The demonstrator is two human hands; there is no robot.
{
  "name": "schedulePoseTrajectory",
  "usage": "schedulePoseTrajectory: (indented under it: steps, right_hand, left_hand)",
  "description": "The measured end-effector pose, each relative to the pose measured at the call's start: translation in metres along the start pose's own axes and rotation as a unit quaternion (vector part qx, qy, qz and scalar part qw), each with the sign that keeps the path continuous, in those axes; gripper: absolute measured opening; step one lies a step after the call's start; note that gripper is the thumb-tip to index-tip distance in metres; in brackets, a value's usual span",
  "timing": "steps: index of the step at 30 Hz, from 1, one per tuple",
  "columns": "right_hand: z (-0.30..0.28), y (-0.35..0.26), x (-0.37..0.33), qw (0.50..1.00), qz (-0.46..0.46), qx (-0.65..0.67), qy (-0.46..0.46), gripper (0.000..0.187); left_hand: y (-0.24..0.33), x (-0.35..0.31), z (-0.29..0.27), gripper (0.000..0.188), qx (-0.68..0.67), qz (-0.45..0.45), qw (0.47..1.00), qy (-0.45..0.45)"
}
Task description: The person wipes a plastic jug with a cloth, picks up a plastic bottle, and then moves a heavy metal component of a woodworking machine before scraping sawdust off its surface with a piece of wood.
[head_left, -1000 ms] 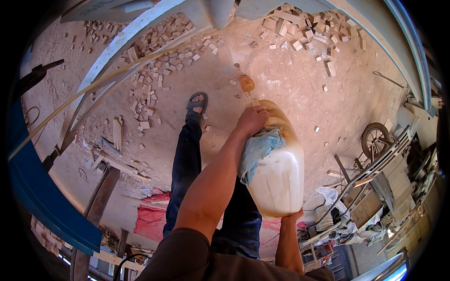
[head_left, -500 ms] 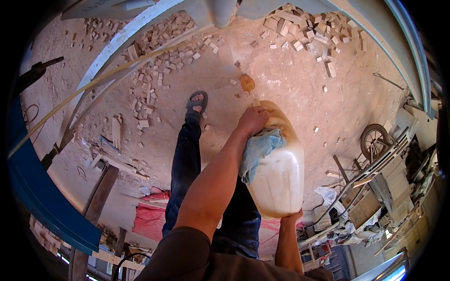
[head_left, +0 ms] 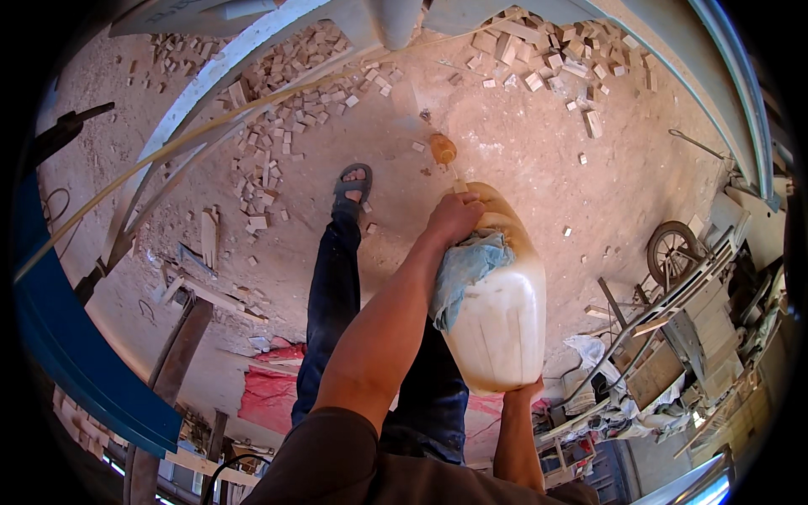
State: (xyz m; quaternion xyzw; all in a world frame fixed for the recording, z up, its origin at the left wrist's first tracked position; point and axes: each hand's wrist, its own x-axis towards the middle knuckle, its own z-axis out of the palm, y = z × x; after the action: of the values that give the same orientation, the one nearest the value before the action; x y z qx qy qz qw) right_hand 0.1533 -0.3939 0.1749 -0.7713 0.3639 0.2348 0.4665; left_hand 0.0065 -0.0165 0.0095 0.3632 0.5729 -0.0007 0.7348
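Note:
A large whitish plastic jerrycan (head_left: 501, 328), stained yellow-brown toward its top, is tilted with its mouth pointing away from me. My left hand (head_left: 457, 215) is closed around the jerrycan's handle near the mouth. Under the raised base, my right hand (head_left: 525, 393) bears the jerrycan; most of its fingers are hidden behind it. A crumpled blue plastic bag (head_left: 471, 273) hangs against the jerrycan's side below my left wrist. Just beyond the mouth, a small amber container (head_left: 443, 150) stands on the floor. Something thin and pale, apparently a stream of liquid, runs between the two.
Many small wood offcuts (head_left: 278, 126) lie scattered on the dusty floor, with another heap (head_left: 555, 55) farther right. A curved metal machine frame (head_left: 198, 109) arches across the far side. Blue metalwork (head_left: 76, 353) stands at left. A spoked wheel (head_left: 672, 252) and piled boards are at right.
Almost nothing differs. The jerrycan and both hands hold the same tilted pose, with only a slight shift of the view.

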Motion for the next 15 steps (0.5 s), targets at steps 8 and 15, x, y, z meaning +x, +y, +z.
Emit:
schedulePoseTrajectory:
  steps: [8, 15]
  right_hand:
    - [-0.006, 0.001, 0.004, 1.000, -0.002, 0.001, 0.004, 0.052]
    - [-0.014, 0.003, 0.010, 1.000, -0.002, 0.019, -0.009, 0.053]
  left_hand:
    - [0.001, -0.004, 0.001, 0.050, 0.000, 0.009, 1.000, 0.006]
    - [0.002, -0.002, 0.002, 0.048, -0.006, -0.016, 1.000, -0.009]
